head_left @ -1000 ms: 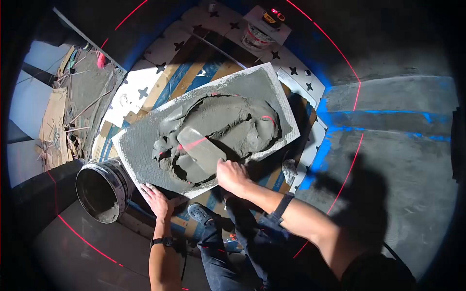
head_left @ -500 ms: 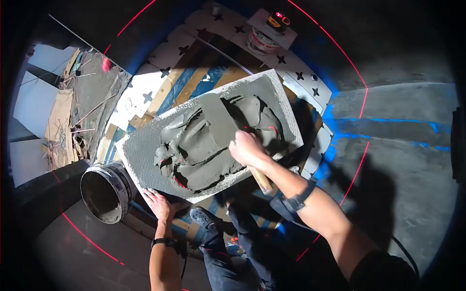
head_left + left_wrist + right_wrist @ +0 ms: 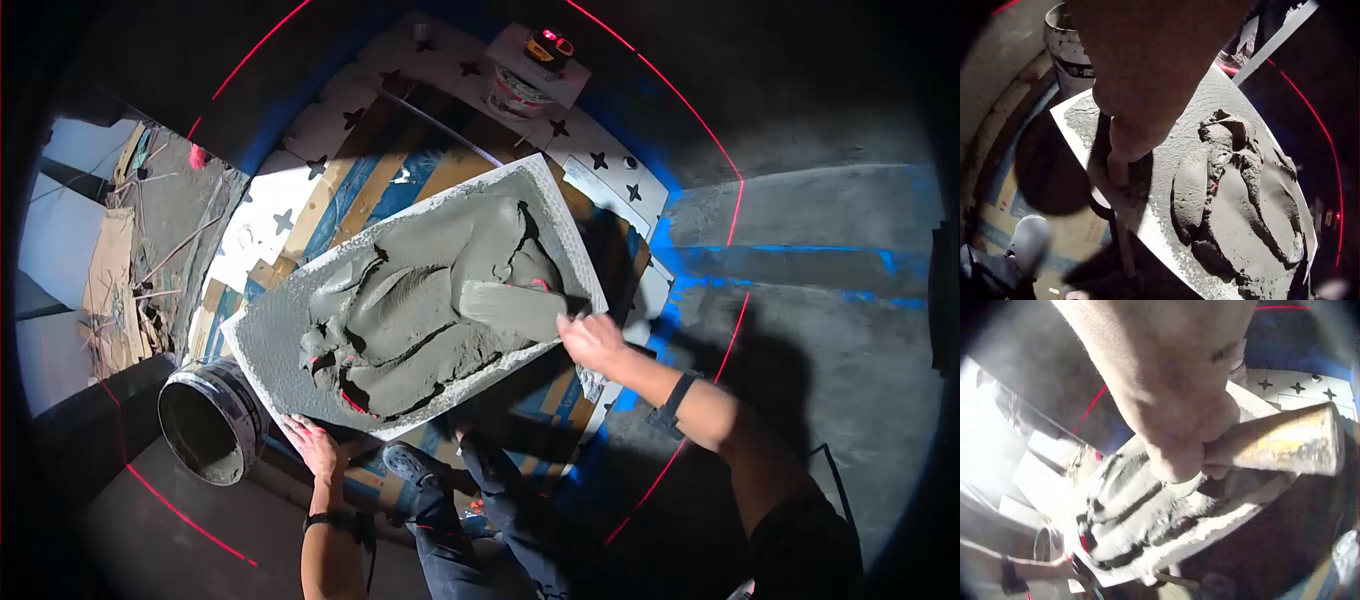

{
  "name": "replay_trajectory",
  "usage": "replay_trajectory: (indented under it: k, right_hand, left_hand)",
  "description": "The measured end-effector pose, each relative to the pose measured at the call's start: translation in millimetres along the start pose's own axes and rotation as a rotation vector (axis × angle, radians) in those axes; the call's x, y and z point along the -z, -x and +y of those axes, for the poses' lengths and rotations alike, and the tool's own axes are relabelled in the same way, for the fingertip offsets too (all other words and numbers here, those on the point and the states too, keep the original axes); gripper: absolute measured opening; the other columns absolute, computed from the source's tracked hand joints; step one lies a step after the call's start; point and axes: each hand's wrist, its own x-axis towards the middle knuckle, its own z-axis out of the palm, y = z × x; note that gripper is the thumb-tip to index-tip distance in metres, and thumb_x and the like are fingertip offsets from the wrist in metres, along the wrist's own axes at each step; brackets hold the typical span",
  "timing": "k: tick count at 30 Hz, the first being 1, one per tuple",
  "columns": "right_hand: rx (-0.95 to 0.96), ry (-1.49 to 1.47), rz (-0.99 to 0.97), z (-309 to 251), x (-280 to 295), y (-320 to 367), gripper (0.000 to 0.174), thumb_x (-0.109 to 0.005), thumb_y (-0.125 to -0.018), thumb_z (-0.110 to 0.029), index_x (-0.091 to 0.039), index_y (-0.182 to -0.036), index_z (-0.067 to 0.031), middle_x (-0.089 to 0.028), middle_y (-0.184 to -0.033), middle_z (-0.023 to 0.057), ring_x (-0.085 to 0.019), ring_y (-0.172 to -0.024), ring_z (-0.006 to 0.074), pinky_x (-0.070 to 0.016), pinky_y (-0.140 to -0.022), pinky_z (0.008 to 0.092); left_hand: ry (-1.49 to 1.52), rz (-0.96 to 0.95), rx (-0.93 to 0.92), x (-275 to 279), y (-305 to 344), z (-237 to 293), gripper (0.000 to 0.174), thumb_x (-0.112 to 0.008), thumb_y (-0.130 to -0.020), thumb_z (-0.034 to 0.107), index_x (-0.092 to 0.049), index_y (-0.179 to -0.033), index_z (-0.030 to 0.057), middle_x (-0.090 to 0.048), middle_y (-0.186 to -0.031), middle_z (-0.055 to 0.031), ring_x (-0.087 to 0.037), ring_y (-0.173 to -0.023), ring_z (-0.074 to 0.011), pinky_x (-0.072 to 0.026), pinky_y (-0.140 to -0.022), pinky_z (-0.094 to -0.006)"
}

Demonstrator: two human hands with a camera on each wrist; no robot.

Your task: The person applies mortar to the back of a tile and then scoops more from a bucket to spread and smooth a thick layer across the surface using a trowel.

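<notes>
My right hand (image 3: 592, 342) grips a trowel (image 3: 510, 308) with a flat rectangular blade; its worn wooden handle (image 3: 1285, 440) sticks out behind the fist in the right wrist view. The blade lies on wet grey mortar (image 3: 410, 290), near the right end of the heap. Ridges, hollows and smeared strokes mark the mortar, which is piled on a large white-edged tile (image 3: 250, 345). At the tile's near left corner, my left hand (image 3: 314, 450) rests with its fingers along the edge. The left wrist view shows that hand (image 3: 1138, 134) dark and partly in shadow.
A mortar-stained bucket (image 3: 212, 420) stands tilted left of the tile. Behind, a laser level (image 3: 548, 48) sits on a board over another bucket (image 3: 518, 95). Taped boards (image 3: 400, 180) and star-patterned tiles (image 3: 284, 218) cover the floor. My shoe (image 3: 405, 462) is near the tile's front edge.
The trowel has swept from the mortar's left part, over its middle with the handle toward me, to its right end. Fresh smooth strokes show behind it. My left hand has stayed at the tile's corner.
</notes>
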Motion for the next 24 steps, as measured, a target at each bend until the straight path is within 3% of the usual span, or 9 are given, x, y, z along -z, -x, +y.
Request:
replay_trajectory:
  k: [3,9,11,12,15,16,20,23,24]
  right_hand:
    - [0.113,0.353,0.247,65,-6,-31,0.015,-0.055,-0.087,-0.013,-0.055,-0.090,0.0015,-0.066,-0.081,0.0224,-0.069,-0.065,0.0417,-0.0561,-0.055,0.0539]
    - [-0.104,0.248,0.174,83,37,-74,0.022,-0.045,-0.094,-0.012,-0.059,-0.095,0.0036,-0.070,-0.083,0.0258,-0.071,-0.076,0.0423,-0.0573,-0.069,0.0526]
    - [-0.112,0.165,0.181,87,48,-84,0.025,-0.046,-0.093,-0.014,-0.062,-0.097,0.0052,-0.070,-0.085,0.0260,-0.071,-0.079,0.0432,-0.0572,-0.073,0.0531]
    - [-0.111,0.117,0.169,89,54,-89,0.023,-0.051,-0.090,-0.014,-0.063,-0.097,0.0048,-0.070,-0.085,0.0276,-0.071,-0.081,0.0430,-0.0569,-0.074,0.0532]
    - [-0.189,-0.077,0.118,88,61,-95,0.029,-0.060,-0.086,-0.018,-0.067,-0.099,0.0068,-0.068,-0.093,0.0325,-0.069,-0.092,0.0461,-0.0563,-0.081,0.0535]
    - [-0.221,-0.142,0.074,85,58,-91,0.030,-0.059,-0.087,-0.019,-0.067,-0.096,0.0078,-0.068,-0.093,0.0332,-0.069,-0.092,0.0460,-0.0564,-0.081,0.0531]
    - [-0.429,-0.441,-0.274,52,73,-37,0.033,-0.055,-0.089,-0.020,-0.067,-0.083,0.0099,-0.068,-0.083,0.0319,-0.069,-0.086,0.0484,-0.0568,-0.080,0.0530]
    - [-0.295,-0.216,-0.092,60,27,9,0.027,-0.054,-0.085,-0.013,-0.071,-0.088,0.0072,-0.070,-0.092,0.0317,-0.071,-0.091,0.0439,-0.0573,-0.083,0.0502]
    - [-0.354,-0.216,-0.113,49,29,21,0.027,-0.056,-0.085,-0.015,-0.071,-0.089,0.0079,-0.070,-0.091,0.0313,-0.071,-0.092,0.0438,-0.0570,-0.084,0.0504]
  left_hand:
    - [-0.014,0.051,-0.025,-22,-2,-9,0.095,-0.067,-0.083,0.030,-0.019,-0.146,-0.0238,-0.014,-0.157,-0.0409,-0.010,-0.150,-0.0504,-0.0087,-0.126,-0.0490]
    - [0.046,-0.120,0.004,23,9,9,0.119,-0.079,-0.074,0.044,-0.014,-0.148,-0.0228,-0.012,-0.156,-0.0427,-0.010,-0.150,-0.0523,-0.0126,-0.125,-0.0494]
    - [0.002,0.121,-0.015,-36,-5,-12,0.134,-0.086,-0.063,0.050,-0.012,-0.148,-0.0229,-0.012,-0.156,-0.0429,-0.009,-0.149,-0.0528,-0.0116,-0.125,-0.0496]
    - [0.161,-0.004,-0.018,12,8,4,0.133,-0.085,-0.061,0.050,-0.016,-0.144,-0.0268,-0.018,-0.154,-0.0441,-0.006,-0.150,-0.0530,-0.0069,-0.125,-0.0531]
    - [0.036,0.062,-0.083,-35,-10,-18,0.133,-0.082,-0.063,0.053,-0.015,-0.144,-0.0276,-0.020,-0.153,-0.0443,-0.007,-0.149,-0.0531,-0.0059,-0.125,-0.0538]
    - [0.040,-0.041,-0.038,10,4,4,0.135,-0.082,-0.063,0.056,-0.014,-0.143,-0.0280,-0.021,-0.153,-0.0440,-0.008,-0.149,-0.0530,-0.0046,-0.125,-0.0540]
    - [0.022,-0.108,-0.008,22,5,10,0.143,-0.086,-0.057,0.061,-0.013,-0.146,-0.0253,-0.014,-0.155,-0.0436,-0.007,-0.149,-0.0532,-0.0057,-0.125,-0.0530]
    - [0.002,-0.116,-0.020,25,4,10,0.137,-0.084,-0.062,0.059,-0.015,-0.145,-0.0252,-0.016,-0.155,-0.0425,-0.010,-0.149,-0.0519,-0.0060,-0.125,-0.0533]
    - [-0.082,0.057,-0.016,-34,-12,-12,0.130,-0.081,-0.066,0.057,-0.018,-0.145,-0.0253,-0.019,-0.155,-0.0412,-0.012,-0.150,-0.0506,-0.0058,-0.125,-0.0534]
